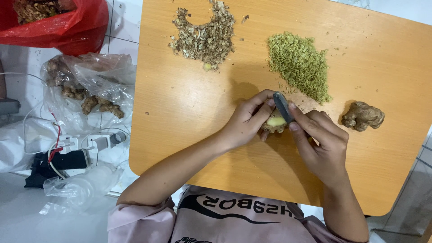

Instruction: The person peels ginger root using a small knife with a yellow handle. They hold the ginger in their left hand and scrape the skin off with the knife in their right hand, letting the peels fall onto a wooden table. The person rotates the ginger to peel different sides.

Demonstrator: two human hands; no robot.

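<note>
Near the wooden table [189, 112]'s middle, the left hand [245, 120] pinches a ginger piece [275, 122]; the right hand [321, 144] closes round a dark blade [283, 106] (laid against it). Off the left edge: red bag [67, 27] of peelings, clear bag [94, 85] of ginger roots.

An orange wooden table [189, 117] carries three things — brown peelings [204, 36], green gratings [300, 65], a ginger root [362, 116].
</note>
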